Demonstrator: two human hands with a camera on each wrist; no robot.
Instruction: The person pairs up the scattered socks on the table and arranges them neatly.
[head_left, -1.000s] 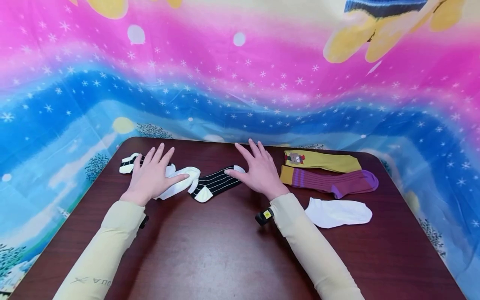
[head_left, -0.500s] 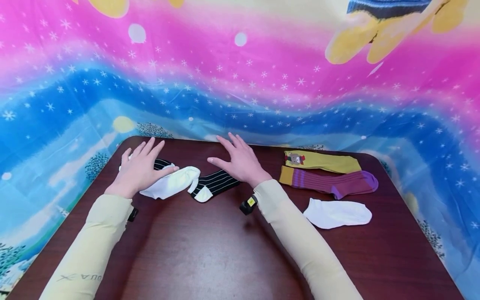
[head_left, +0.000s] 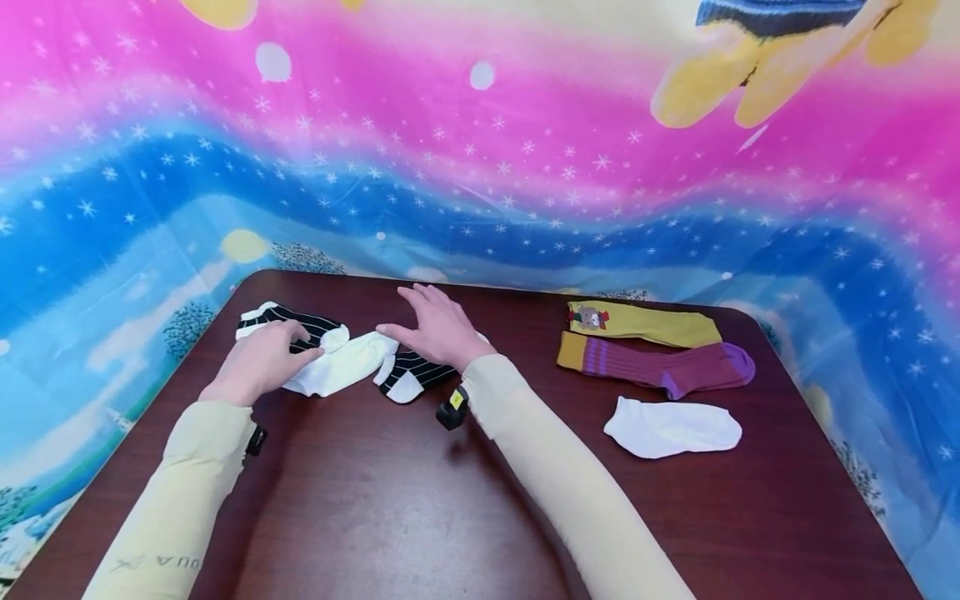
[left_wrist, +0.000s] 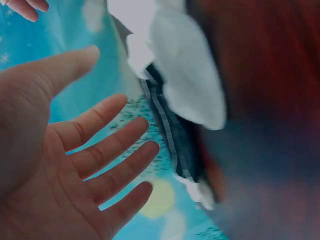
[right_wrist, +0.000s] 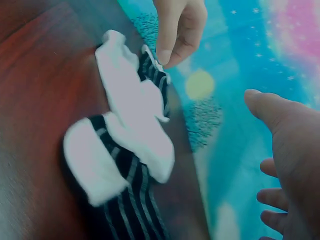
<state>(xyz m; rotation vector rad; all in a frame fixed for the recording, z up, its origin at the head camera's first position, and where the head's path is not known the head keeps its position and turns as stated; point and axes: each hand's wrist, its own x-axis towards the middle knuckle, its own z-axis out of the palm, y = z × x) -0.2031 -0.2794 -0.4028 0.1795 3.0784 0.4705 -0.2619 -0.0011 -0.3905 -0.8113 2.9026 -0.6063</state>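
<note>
Above the left end of a black striped sock (head_left: 311,326) and a white sock (head_left: 341,364), my left hand (head_left: 261,360) hovers with relaxed, slightly bent fingers and holds nothing. In the left wrist view those fingers (left_wrist: 112,150) are spread beside the socks. My right hand (head_left: 440,327) is over a second black striped sock (head_left: 405,387) and partly covers it, with its thumb tip near the white sock's end. Nothing is in it. The right wrist view shows the white sock (right_wrist: 125,95) overlapping both striped ones.
On the table's right side (head_left: 795,500) lie a yellow-green sock (head_left: 660,323) with an animal picture, a purple ribbed sock (head_left: 645,363) with a mustard cuff, and a white ankle sock (head_left: 675,427). A colourful printed cloth (head_left: 420,167) hangs behind the table.
Both hands have moved left over the socks. My left hand's fingers, spread before, are now more bent and closer together. The socks have not visibly moved.
</note>
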